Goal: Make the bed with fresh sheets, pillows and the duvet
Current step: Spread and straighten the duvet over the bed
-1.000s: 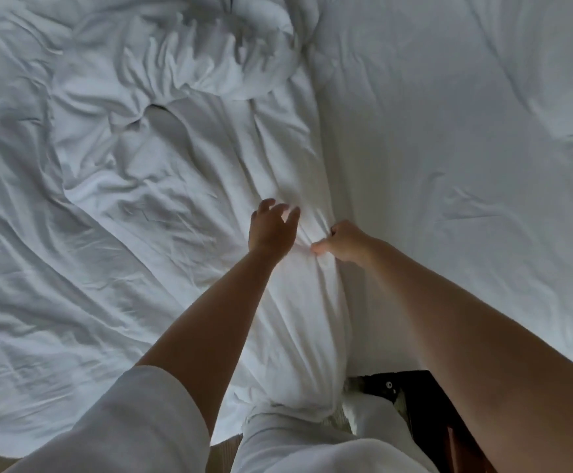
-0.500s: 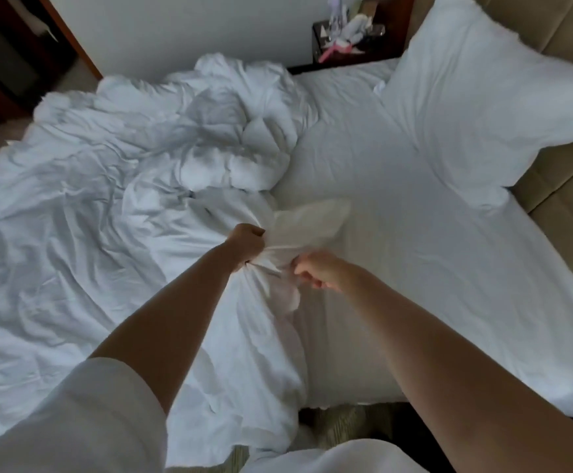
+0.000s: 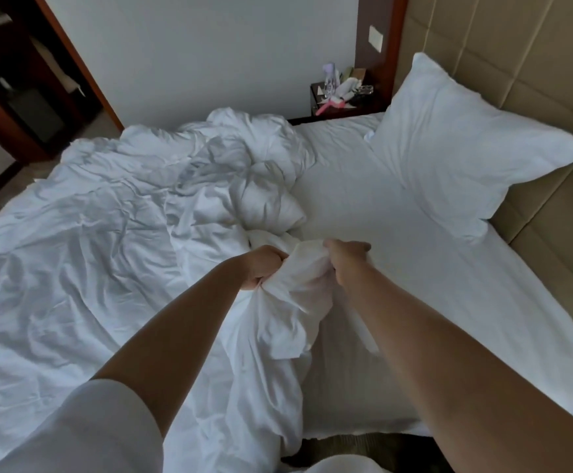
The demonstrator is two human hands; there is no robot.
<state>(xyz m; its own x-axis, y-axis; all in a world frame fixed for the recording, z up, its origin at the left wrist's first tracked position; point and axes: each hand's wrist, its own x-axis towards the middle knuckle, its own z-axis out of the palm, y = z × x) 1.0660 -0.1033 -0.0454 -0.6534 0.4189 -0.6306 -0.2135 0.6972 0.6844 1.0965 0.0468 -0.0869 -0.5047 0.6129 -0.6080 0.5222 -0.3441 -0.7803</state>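
Observation:
A crumpled white duvet (image 3: 83,254) covers the left half of the bed and bunches up toward the middle. My left hand (image 3: 264,266) grips a gathered edge of the duvet in a fist. My right hand (image 3: 341,259) grips the same bunch of fabric just to the right, lifted off the mattress. The right half of the bed shows a smooth white fitted sheet (image 3: 414,295). A white pillow (image 3: 462,145) leans against the tan padded headboard (image 3: 530,56) at the upper right.
A dark nightstand (image 3: 343,97) with small items stands beyond the bed's far side by the white wall. A wooden door frame (image 3: 73,56) and dark furniture are at the upper left. Carpet shows at the bottom near my legs.
My head has lifted, so the room and pillow came into view. Both hands went from touching the flat duvet edge to gripping it and pulling a bunch up and toward me.

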